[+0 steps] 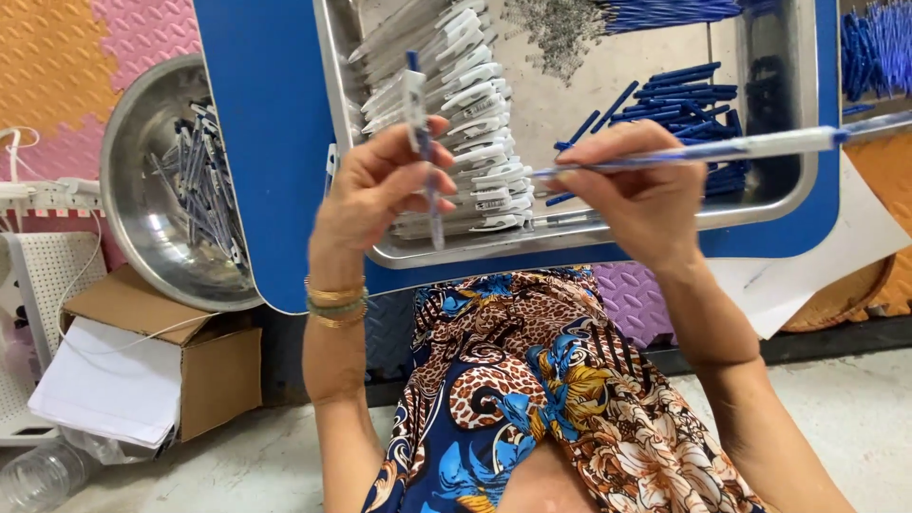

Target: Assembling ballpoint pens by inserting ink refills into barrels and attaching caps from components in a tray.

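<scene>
Head view, near to far. Nearest: lap in patterned fabric (leopard spots, blue and yellow flowers), both forearms rising from it. Left wrist carries bangles, at least three, gold and green.

Left hand: fingers closed around one pen barrel, white and clear with a blue tip, held nearly upright, lower end pointing down over the tray's front edge. Right hand: thumb and fingers pinched on one long pen, white body with blue refill showing, lying almost level, its far end reaching out past the tray's right side. The two pieces are apart, not joined.

Behind the hands: one rectangular steel tray on a blue board. In the tray, a row of white pen barrels with clips (too many to count, upward of twenty), one heap of blue refills, and one scatter of small metal springs at the far edge.

Left side: one round steel bowl tilted against the board, holding a pile of pens, uncountable. Below it, one open cardboard box with white paper sheets, one clear plastic bottle on the floor.

Far: foam mat wall in orange and pink.
</scene>
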